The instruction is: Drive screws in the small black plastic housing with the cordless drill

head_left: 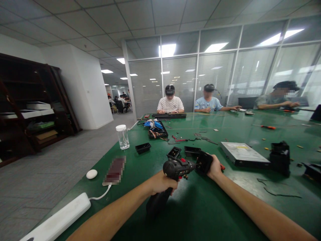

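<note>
My left hand (162, 182) is wrapped round the grip of a black cordless drill (175, 168) with a red switch on top. The drill points to the right, and its tip meets a small black plastic housing (205, 162). My right hand (215, 168) grips that housing by its right side and holds it tilted above the table. Whether the bit sits in a screw is too small to tell. Just beyond lie more black housings, one open-topped (174, 153) and another (192, 151) beside it. Something red (222, 166) shows partly behind my right hand.
A silver disc drive (244, 154) lies to the right, near a black plastic part (280, 159). On the left are a clear jar (123, 138), a phone (114, 170), a white round case (91, 174) and a power strip (60, 219). Several people sit across the green table (200, 214).
</note>
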Demonstrator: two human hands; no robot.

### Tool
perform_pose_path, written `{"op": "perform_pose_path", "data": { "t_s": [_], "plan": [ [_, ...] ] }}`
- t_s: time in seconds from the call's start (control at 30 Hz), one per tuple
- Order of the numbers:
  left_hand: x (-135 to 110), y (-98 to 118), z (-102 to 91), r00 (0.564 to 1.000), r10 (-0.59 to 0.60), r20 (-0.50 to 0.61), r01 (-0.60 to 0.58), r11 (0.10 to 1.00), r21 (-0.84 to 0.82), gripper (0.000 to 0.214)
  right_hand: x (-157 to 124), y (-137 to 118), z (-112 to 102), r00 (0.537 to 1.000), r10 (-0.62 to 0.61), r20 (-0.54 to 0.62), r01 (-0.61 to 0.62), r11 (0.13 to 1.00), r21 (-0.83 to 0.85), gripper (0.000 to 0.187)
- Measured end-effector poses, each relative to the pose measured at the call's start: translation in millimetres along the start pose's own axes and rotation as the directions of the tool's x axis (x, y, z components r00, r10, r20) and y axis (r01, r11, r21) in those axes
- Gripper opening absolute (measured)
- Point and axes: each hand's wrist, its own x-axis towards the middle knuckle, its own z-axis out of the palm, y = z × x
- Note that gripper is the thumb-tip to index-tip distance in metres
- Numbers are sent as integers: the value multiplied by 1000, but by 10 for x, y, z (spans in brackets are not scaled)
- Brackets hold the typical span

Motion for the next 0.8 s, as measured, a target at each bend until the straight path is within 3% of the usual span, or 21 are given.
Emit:
{"op": "perform_pose_path", "data": {
  "t_s": [0.8],
  "plan": [
    [-31, 60, 27, 999, -24, -32, 24, 1000, -7, 10, -10, -4, 7, 1000, -1, 7, 2, 1000, -31, 19]
  ]
}}
